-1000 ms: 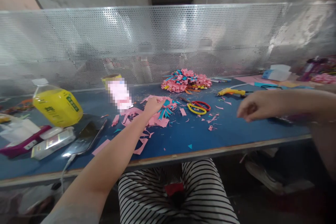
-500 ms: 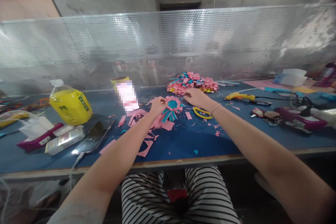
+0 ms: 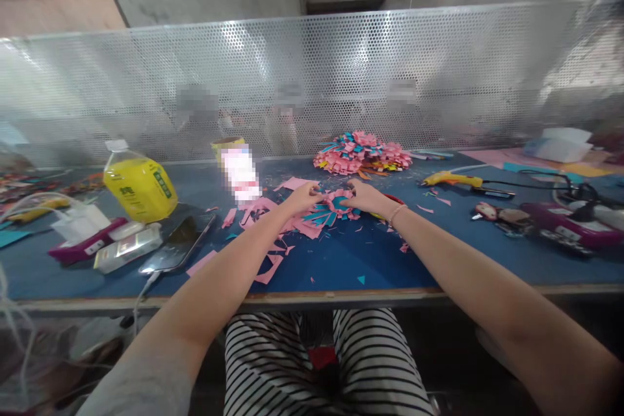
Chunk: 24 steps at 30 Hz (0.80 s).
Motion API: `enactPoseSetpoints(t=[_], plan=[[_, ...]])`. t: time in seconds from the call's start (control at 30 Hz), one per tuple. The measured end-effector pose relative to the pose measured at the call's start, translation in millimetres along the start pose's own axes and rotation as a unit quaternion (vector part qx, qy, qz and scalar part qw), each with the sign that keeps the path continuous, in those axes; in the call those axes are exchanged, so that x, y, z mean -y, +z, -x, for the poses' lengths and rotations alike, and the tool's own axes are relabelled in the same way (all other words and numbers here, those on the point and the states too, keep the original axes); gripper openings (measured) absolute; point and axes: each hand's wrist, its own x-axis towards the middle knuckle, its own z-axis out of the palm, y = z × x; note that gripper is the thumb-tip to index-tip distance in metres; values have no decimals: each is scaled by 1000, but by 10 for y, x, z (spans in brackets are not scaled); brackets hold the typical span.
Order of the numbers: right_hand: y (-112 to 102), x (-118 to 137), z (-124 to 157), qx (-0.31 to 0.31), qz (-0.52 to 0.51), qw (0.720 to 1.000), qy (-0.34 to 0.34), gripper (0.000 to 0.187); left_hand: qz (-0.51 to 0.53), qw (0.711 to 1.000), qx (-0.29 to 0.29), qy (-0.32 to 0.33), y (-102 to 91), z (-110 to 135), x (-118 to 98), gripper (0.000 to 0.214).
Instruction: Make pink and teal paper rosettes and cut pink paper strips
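A pink and blue paper rosette [image 3: 337,203] with blue ribbon-like strips is tilted between my hands, low over the blue tabletop. My left hand [image 3: 306,197] pinches its left edge with curled fingers. On the opposite side, my right hand [image 3: 364,196] has its fingers closed on the right edge. Pink paper scraps [image 3: 258,210] lie around and under my left wrist. Behind my hands sits a heap of finished-looking pink and blue paper rosettes [image 3: 358,153]. A yellow ring-shaped item [image 3: 377,214] is partly hidden behind my right wrist.
To the left stand a yellow liquid bottle [image 3: 141,188], a lit phone [image 3: 240,175], a dark phone [image 3: 178,244] on a cable and a purple power strip [image 3: 85,246]. A yellow glue gun [image 3: 451,179] lies right. A perforated metal panel [image 3: 273,65] bounds the back.
My right hand has come down and left onto the rosette, which is now tilted and held from both sides. My left hand has shifted slightly right. The view has turned a little.
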Motion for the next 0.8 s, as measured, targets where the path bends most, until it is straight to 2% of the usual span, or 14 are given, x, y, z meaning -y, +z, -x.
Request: enactPoseSetpoints(t=[0.1,0.33,0.43,0.53,0.6,0.73,0.8], plan=[[12,39,6,0,-53,999,-12,66,31,999,25,23,6,-4,28,53],[-9,121,7,-113,-195,969,-104,51,90,995,5,32,-24,154,-255,55],[1,162,0,-145,-231,949,-156,48,130,989,-1,77,-20,182,-323,54],[4,178,-7,-179,-264,934,-163,57,156,980,-26,121,-18,153,-323,50],[-3,172,-6,-179,-285,929,-152,59,142,978,-56,139,-19,142,-323,47],[-25,176,29,-119,-330,924,-149,47,75,978,-80,178,-22,187,-366,49],[-32,203,54,-109,-344,921,-146,44,38,974,-100,200,-27,217,-390,46]])
